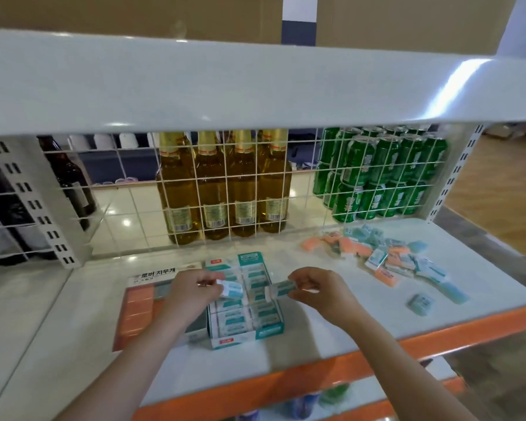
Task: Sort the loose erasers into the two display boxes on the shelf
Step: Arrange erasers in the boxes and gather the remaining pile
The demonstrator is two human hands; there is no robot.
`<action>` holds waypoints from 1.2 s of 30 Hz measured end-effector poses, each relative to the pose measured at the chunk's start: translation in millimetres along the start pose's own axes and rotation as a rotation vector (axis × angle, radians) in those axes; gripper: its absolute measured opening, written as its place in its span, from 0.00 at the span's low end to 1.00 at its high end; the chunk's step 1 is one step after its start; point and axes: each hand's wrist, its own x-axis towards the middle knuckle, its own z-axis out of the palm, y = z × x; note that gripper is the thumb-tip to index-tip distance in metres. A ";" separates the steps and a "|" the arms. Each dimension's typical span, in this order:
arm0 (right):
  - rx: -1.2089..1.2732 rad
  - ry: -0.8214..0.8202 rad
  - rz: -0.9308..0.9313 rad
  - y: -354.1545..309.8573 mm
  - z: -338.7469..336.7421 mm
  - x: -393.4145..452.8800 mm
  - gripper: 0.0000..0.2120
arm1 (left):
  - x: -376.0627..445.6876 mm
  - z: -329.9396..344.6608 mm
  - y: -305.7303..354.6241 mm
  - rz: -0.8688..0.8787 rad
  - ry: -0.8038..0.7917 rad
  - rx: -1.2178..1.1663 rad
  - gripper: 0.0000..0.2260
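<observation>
Two display boxes stand side by side on the white shelf. The teal display box (246, 337) holds rows of white-and-teal erasers. The orange display box (134, 314) to its left holds orange erasers. My left hand (192, 291) pinches a white-and-teal eraser (232, 289) above the teal box. My right hand (316, 288) pinches another white-and-teal eraser (281, 289) over the same box. A pile of loose erasers (386, 256), orange and teal mixed, lies at the right of the shelf. One teal eraser (420, 304) lies apart, nearer the front edge.
A white wire grid (225, 189) closes the back of the shelf. Behind it stand yellow glass bottles (222, 183), green cans (377, 174) and dark bottles (70, 177). An upper shelf (255, 86) overhangs. The shelf front edge (362, 369) is orange.
</observation>
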 end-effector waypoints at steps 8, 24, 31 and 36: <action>-0.092 -0.113 -0.002 -5.0 20.2 1.7 0.10 | -11.9 0.9 -9.7 0.006 -0.004 0.143 0.10; -0.328 -0.081 0.009 -18.6 33.4 1.9 0.16 | -18.2 12.3 -12.1 0.116 0.086 0.411 0.08; -0.383 -0.125 -0.002 -19.9 35.7 3.7 0.12 | -15.5 4.2 -18.4 0.121 -0.071 0.523 0.15; -0.383 -0.146 0.006 -23.5 33.7 5.3 0.15 | -14.0 3.8 -17.8 0.158 -0.083 0.551 0.16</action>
